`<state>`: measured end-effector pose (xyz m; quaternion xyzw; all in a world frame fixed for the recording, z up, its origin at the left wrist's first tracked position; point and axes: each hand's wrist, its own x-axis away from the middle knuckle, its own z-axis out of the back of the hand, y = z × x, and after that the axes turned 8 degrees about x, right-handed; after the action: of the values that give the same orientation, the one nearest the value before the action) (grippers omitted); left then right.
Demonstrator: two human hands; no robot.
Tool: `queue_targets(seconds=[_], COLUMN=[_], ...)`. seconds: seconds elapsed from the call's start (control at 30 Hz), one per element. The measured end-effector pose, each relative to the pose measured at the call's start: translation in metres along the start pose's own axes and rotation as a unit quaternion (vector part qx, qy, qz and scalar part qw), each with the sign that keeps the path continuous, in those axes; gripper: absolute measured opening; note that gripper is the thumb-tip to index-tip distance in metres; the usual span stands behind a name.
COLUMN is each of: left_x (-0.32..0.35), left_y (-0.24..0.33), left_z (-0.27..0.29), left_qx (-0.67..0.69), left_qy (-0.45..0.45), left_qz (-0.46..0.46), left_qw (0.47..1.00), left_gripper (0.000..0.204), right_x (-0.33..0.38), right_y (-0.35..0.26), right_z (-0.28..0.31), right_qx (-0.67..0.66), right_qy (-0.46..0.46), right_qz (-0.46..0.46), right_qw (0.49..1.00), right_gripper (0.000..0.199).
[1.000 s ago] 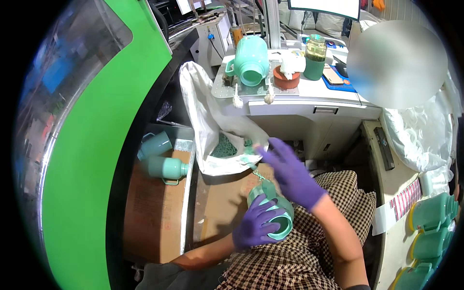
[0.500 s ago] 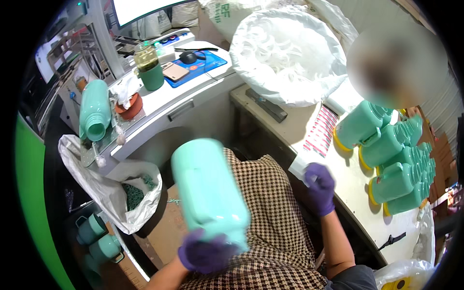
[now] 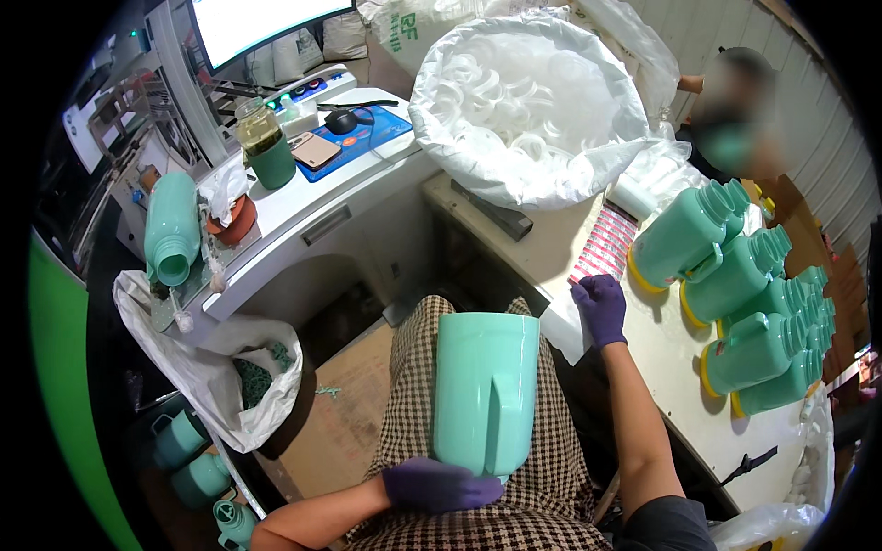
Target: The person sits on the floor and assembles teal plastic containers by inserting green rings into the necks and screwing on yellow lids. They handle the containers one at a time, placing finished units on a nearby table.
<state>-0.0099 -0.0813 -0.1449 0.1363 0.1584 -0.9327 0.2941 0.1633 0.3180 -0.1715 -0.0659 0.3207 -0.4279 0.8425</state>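
A turquoise jug body [image 3: 469,395] with a side handle lies over my lap, its wide end pointing away from me. My left hand [image 3: 443,485], in a purple glove, is closed against its near end, which the fingers partly hide. My right hand [image 3: 600,308], gloved in purple too, has its fingers curled together at the near edge of a red-and-white label sheet [image 3: 606,241] on the right-hand table. Whatever those fingers pinch is too small to make out. White backing paper [image 3: 564,329] hangs beside that hand over the table edge.
Several turquoise jugs with yellow bases [image 3: 684,234] stand at the right. A white sack of clear plastic rings [image 3: 542,184] sits ahead. A desk at left holds a phone [image 3: 315,151], a jar [image 3: 266,151] and another jug body [image 3: 172,220]. Below is a scrap bag [image 3: 211,358].
The jug body has turned so its handle faces up and moved right over my lap. My right hand has moved forward to the label sheet. My view has shifted slightly.
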Motion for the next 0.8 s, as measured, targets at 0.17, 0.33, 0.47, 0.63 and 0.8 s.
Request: queue_targets(seconds=[0.17,0.33,0.47,0.63,0.8], left_x=[-0.013,-0.016,-0.022,-0.021,-0.024], left_y=[-0.004,0.002,-0.005,-0.010,-0.009], left_z=[0.009,0.016,0.023,0.034,0.027], left_qx=[-0.028,0.002,0.134,0.083,0.003], left_qy=[-0.063,-0.091,-0.041,-0.034,-0.057], left_qz=[-0.016,0.021,0.054,0.037,0.011], left_qw=[0.998,0.996,0.989,0.995,0.998], left_gripper=[0.047,0.050,0.033,0.034,0.040], right_x=[0.019,0.039,0.027,0.017,0.026], right_y=[-0.017,-0.135,-0.170,-0.171,-0.180], right_z=[0.024,0.119,0.140,0.132,0.118], right_qx=[-0.075,-0.449,-0.395,-0.370,-0.287], right_qy=[0.009,-0.224,-0.309,-0.357,-0.303], right_qz=[0.018,-0.130,-0.029,-0.013,-0.020], right_qw=[0.997,0.855,0.865,0.858,0.909], right_gripper=[0.010,0.019,0.019,0.021,0.028])
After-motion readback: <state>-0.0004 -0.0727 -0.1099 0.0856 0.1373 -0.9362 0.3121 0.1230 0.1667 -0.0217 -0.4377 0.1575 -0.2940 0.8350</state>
